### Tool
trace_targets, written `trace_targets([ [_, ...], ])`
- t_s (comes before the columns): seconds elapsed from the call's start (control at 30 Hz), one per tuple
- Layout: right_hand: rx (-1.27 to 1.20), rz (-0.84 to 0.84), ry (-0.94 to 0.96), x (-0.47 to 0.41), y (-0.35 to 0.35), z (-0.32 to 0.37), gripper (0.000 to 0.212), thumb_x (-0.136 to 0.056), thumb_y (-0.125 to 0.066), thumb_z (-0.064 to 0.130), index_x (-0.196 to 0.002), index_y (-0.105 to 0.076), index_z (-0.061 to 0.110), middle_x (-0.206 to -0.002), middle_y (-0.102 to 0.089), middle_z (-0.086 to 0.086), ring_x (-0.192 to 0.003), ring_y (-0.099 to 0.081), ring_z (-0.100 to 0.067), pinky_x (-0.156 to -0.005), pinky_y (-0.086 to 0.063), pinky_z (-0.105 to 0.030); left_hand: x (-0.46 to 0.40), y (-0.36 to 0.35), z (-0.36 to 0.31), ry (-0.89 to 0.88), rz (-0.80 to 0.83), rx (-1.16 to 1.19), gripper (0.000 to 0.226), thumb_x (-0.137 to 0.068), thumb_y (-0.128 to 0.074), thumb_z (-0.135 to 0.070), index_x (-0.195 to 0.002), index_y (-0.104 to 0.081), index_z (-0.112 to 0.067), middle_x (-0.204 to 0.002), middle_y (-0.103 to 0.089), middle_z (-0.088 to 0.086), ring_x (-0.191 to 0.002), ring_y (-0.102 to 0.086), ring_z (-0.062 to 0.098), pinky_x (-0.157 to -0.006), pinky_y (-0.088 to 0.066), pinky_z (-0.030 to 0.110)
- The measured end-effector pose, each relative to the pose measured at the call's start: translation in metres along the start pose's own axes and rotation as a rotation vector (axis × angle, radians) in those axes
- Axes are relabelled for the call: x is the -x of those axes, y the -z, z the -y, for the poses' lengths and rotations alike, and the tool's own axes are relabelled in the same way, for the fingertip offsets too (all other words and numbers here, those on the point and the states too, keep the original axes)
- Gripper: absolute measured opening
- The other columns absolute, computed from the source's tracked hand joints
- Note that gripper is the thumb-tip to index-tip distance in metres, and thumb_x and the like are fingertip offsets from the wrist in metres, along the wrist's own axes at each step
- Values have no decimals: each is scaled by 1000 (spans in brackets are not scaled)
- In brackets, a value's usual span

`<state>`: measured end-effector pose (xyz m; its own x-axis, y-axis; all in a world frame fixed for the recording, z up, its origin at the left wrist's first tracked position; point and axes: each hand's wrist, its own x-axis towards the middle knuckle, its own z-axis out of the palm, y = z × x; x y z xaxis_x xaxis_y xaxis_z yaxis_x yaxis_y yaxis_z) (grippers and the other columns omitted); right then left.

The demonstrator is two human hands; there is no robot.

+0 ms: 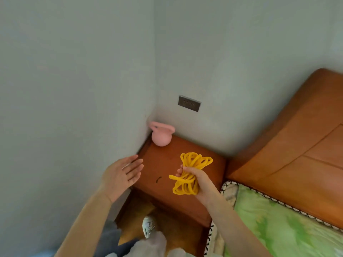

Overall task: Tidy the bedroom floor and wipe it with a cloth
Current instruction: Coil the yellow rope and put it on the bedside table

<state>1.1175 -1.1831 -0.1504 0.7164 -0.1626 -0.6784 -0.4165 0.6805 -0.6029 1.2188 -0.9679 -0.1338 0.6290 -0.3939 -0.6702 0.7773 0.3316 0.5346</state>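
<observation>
One bundle of yellow cord (189,171) (a coiled rope or band, the exact kind hard to tell) is held above the near right part of a wooden nightstand (167,164). Its long axis runs from near left to far right, with one fan of loops spreading toward the far right and the other hanging toward the near left. The right hand (196,182) grips the bundle around its waist, fingers curled over the strands. The left hand (122,175) hovers over the nightstand's left edge, palm turned inward, fingers straight and slightly spread, holding nothing and well apart from the cord. One pink kettlebell (161,134) stands upright at the far left corner of the nightstand, tucked into the corner of the pale walls, its handle on top. One dark wall socket (189,103) sits on the far wall above it. To the right, one bed with a wooden headboard (297,145) and a green sheet (278,225) lies just beside the nightstand. Near the bottom, one light shoe (148,226) rests on the wooden floor (133,216).
</observation>
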Motion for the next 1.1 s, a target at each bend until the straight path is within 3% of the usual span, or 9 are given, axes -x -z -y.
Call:
trace_targets([
  [0.17, 35, 1, -58, -51, -23, 8, 12, -87, -56, 5, -98, -61, 3, -74, -69, -8, -65, -68, -18, -56, -55, -31, -37, 5, -21, 3, -49, 5, 28, -96, -39, -20, -102, -62, -6, -94, -69, 11, -92, -60, 24, -78, -45, 34],
  [0.43, 7, -22, -150, -126, -37, 2, 9, -85, -57, 2, -92, -63, 3, -75, -69, -9, -64, -68, -20, -58, -56, -33, -84, 21, -23, 58, -167, 80, 27, -93, -41, -21, -102, -63, -8, -88, -73, 8, -87, -64, 22, -81, -45, 34],
  [0.63, 46, -65, -226, -177, -40, -7, 7, -83, -61, 3, -89, -63, 2, -72, -67, -10, -58, -63, -23, -57, -53, -33, -115, 18, -18, 59, -214, 109, 28, -95, -39, -20, -104, -63, -7, -99, -68, 10, -94, -60, 23, -80, -45, 33],
  [0.73, 99, -99, -242, -207, -40, -16, 2, -82, -63, 2, -83, -62, 4, -65, -65, -10, -56, -61, -22, -60, -51, -34, -134, 21, -22, 45, -222, 109, 27, -94, -41, -20, -103, -63, -7, -95, -70, 9, -94, -61, 23, -81, -46, 33],
  [0.87, 191, -160, -260, -249, -40, -38, 8, -77, -68, 3, -81, -62, 7, -70, -62, -9, -61, -58, -24, -65, -48, -36, -155, 36, -20, 22, -263, 114, 25, -93, -42, -18, -102, -63, -8, -96, -69, 9, -94, -61, 22, -79, -46, 32],
  [0.97, 235, -240, -307, -283, -37, -62, 13, -74, -72, 7, -84, -64, 8, -70, -63, -8, -63, -59, -22, -60, -46, -31, -169, 51, -14, 21, -292, 109, 24, -93, -42, -17, -102, -62, -8, -96, -68, 9, -93, -61, 23, -78, -45, 32],
  [1.1, 291, -352, -343, -320, -35, -96, 11, -75, -71, 8, -78, -61, 3, -52, -65, -9, -59, -59, -23, -56, -44, -28, -189, 73, 0, 29, -323, 118, 25, -94, -41, -18, -103, -63, -9, -96, -71, 7, -94, -63, 21, -76, -46, 31],
])
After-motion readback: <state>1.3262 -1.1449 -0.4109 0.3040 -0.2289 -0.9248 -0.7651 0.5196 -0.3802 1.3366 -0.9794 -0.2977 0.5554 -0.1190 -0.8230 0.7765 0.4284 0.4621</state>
